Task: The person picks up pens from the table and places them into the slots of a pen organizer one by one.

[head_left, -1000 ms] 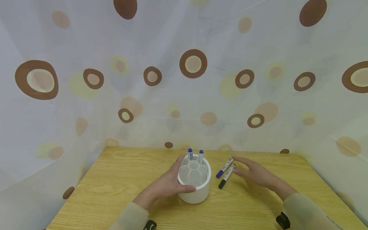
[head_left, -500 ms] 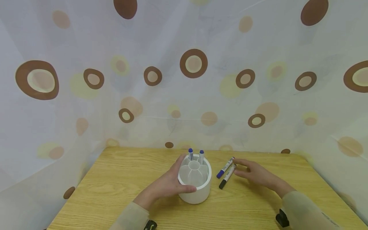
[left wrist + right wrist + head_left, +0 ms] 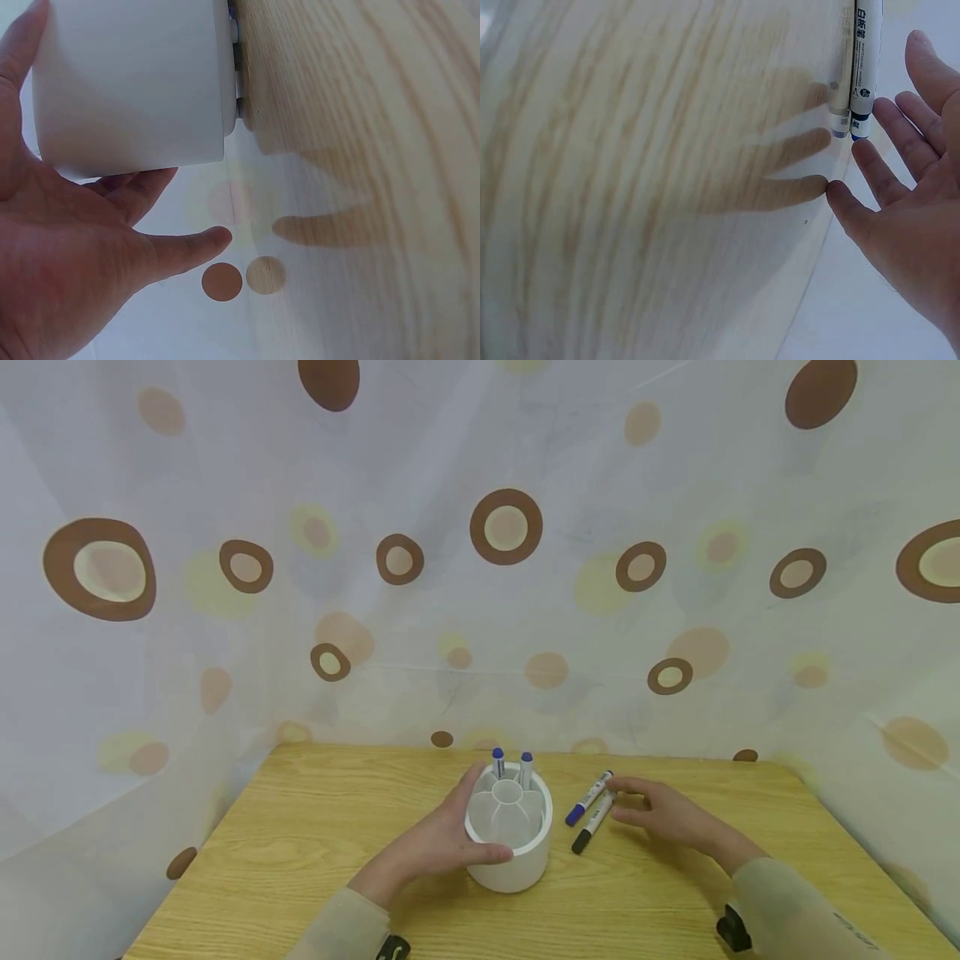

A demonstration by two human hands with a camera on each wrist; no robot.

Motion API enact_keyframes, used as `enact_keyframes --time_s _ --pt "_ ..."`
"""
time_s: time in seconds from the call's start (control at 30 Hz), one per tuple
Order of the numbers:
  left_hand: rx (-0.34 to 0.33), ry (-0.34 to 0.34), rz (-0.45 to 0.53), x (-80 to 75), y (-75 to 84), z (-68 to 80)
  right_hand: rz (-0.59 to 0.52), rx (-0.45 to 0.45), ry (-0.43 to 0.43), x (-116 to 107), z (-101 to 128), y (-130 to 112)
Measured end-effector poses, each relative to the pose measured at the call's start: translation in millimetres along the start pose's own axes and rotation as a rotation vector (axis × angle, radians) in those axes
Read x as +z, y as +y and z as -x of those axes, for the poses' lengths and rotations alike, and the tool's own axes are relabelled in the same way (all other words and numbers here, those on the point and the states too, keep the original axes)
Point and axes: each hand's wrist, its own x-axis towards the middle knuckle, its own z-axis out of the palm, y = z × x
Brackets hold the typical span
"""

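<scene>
A white round pen holder (image 3: 512, 870) with inner compartments stands on the table. My left hand (image 3: 441, 837) grips it from the left, thumb along the front of the rim and fingers round the far side. In the left wrist view the holder (image 3: 131, 82) fills the span of the hand, and one finger stretches away from it. Two blue-tipped markers (image 3: 527, 770) stand upright in its back compartments. To its right lie a blue-capped marker (image 3: 588, 798) and a black-capped marker (image 3: 594, 823). My right hand (image 3: 663, 817) has its relaxed fingertips right at their far ends, also close to a whiteboard marker (image 3: 864, 64) in the right wrist view.
The wooden table (image 3: 315, 827) has a glossy surface that reflects the fingers. A white curtain (image 3: 420, 452) with brown and beige circles hangs behind it and along both sides. Dark wrist devices (image 3: 733, 930) show at the sleeves.
My right hand has shifted very slightly down, its fingertips staying by the markers' far ends. The left hand and the pen holder have not visibly moved.
</scene>
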Motion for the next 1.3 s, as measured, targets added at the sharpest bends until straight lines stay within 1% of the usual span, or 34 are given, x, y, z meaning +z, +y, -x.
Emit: enact_keyframes --time_s 0.3,0.6,0.83,1.07,1.17,1.3 --pt "-0.013 -0.002 -0.003 -0.1 -0.4 -0.7 -0.01 -0.01 0.019 0 0 -4" --pt "-0.02 -0.004 -0.005 0.1 0.4 -1.3 0.035 -0.006 0.038 -1 2 12" --pt "-0.021 0.001 -0.009 0.2 -1.3 -0.7 0.064 0.012 0.047 -3 8 19" --pt "-0.018 0.006 0.005 0.6 -0.5 0.0 0.103 -0.033 0.038 -5 10 22" --pt "-0.014 0.008 0.005 0.9 0.5 0.1 0.102 -0.047 0.033 -6 12 22" --pt "0.004 0.011 0.004 0.8 2.3 0.2 0.043 -0.026 0.028 -8 18 20"
